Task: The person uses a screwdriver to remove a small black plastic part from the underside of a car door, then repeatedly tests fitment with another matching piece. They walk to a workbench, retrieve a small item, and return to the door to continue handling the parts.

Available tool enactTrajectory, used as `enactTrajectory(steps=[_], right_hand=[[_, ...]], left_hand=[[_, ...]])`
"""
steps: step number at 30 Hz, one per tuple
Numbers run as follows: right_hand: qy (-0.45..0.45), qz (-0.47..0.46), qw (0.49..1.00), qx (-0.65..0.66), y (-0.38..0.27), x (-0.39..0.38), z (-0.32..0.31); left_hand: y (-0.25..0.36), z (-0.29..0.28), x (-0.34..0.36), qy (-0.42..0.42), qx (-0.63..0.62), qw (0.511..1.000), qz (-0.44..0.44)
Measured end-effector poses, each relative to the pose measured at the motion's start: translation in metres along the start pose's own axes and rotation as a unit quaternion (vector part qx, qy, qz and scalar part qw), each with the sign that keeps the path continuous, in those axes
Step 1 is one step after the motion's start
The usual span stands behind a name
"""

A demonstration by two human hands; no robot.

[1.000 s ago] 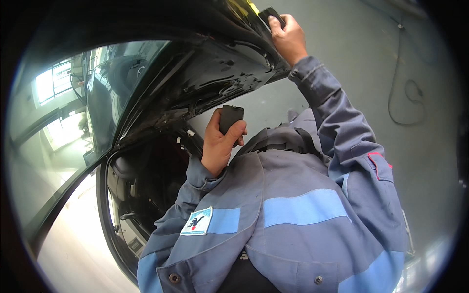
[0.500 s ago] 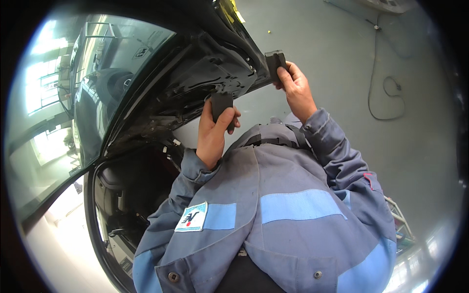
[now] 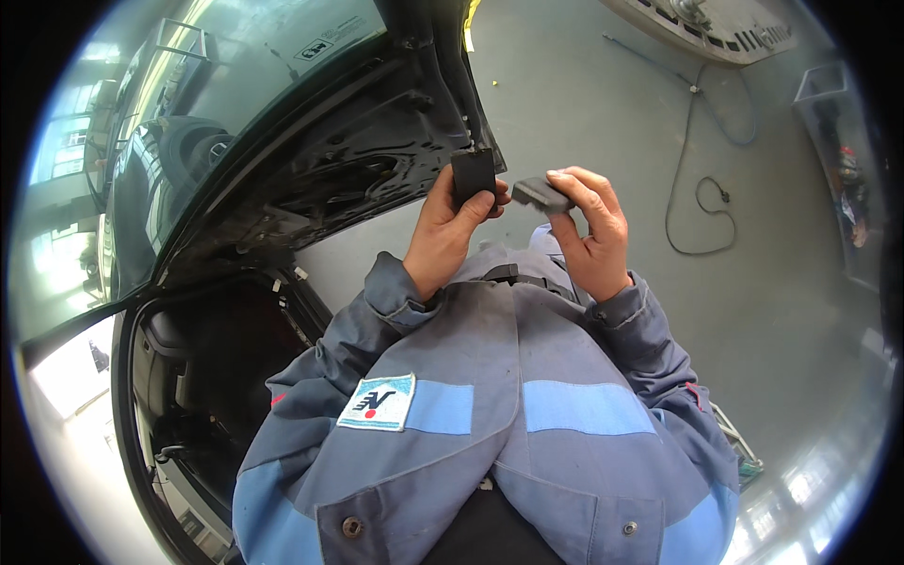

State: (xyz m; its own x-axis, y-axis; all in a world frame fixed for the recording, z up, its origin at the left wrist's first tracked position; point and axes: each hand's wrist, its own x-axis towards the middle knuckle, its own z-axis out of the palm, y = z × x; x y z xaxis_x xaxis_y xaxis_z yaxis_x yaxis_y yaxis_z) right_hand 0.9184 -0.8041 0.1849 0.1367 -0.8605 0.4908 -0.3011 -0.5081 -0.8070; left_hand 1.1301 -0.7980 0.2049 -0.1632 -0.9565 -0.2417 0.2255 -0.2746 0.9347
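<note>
My left hand point(image 3: 443, 231) is closed around a flat black rectangular block point(image 3: 473, 176), thumb across its lower face. Close beside it, my right hand point(image 3: 595, 226) pinches a dark grey block point(image 3: 541, 195) between fingers and thumb. That block lies tilted, and its lower left edge looks uneven. A small gap separates the two blocks. Both hands are in front of my waist, next to the edge of an open black car door point(image 3: 377, 132). The exact kind of the blocks cannot be made out.
The door's window glass point(image 3: 217, 104) reflects a wheel and the room. Below the door is the dark car interior point(image 3: 217, 348). A cable point(image 3: 680, 179) lies looped on the grey floor. At the far right stands a clear bin point(image 3: 838, 160) with things inside; a pale panel point(image 3: 734, 28) is at the top.
My hands have come closer together, the left moving right and the right moving down. The right-hand block has tipped from upright to nearly flat. The whole view has shifted a little.
</note>
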Motion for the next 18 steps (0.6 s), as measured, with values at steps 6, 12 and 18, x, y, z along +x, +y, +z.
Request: enactTrajectory(steps=[6, 12, 18], right_hand=[[-0.057, 0.246, 0.905, 0.341, -0.017, -0.001, 0.002], [-0.153, 0.284, 0.858, 0.399, -0.003, 0.026, 0.004], [-0.109, 0.059, 0.978, 0.167, 0.055, 0.132, -0.019]], left_hand=[[-0.008, 0.009, -0.004, 0.001, -0.136, 0.991, -0.016], [-0.013, 0.035, -0.004, 0.02, -0.107, 0.993, 0.047], [-0.012, 0.061, 0.003, 0.113, -0.095, 0.98, 0.13]])
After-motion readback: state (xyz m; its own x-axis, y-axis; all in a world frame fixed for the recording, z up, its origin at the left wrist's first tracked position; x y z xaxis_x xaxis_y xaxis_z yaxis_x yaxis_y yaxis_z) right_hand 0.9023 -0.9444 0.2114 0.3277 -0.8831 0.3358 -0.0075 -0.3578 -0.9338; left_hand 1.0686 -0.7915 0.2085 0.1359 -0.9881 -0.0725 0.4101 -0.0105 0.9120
